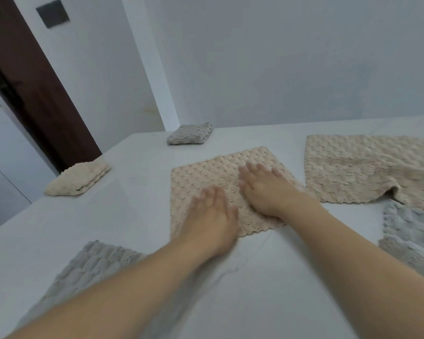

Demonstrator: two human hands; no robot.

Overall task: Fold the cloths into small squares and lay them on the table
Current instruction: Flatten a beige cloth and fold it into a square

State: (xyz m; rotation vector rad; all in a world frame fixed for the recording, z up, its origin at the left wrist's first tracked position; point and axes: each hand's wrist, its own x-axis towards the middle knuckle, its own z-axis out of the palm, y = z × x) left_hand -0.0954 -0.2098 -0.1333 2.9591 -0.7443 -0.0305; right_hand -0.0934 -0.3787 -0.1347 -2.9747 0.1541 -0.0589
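Observation:
A beige textured cloth [213, 172] lies flat in the middle of the white table [137, 211]. My left hand [212, 217] presses on its near left part with straight, blurred fingers. My right hand [264, 189] lies flat on its right half, fingers spread. A small folded beige square [78, 178] sits at the left edge of the table. A small folded grey square [190, 133] sits at the far edge. An unfolded beige cloth [367, 167] lies at the right, with one near corner turned up.
A grey cloth [93, 265] lies at the near left, partly under my left forearm. Another grey cloth [411, 236] lies at the near right edge of view. White walls stand behind the table, and a dark brown door frame [34, 89] stands at the left.

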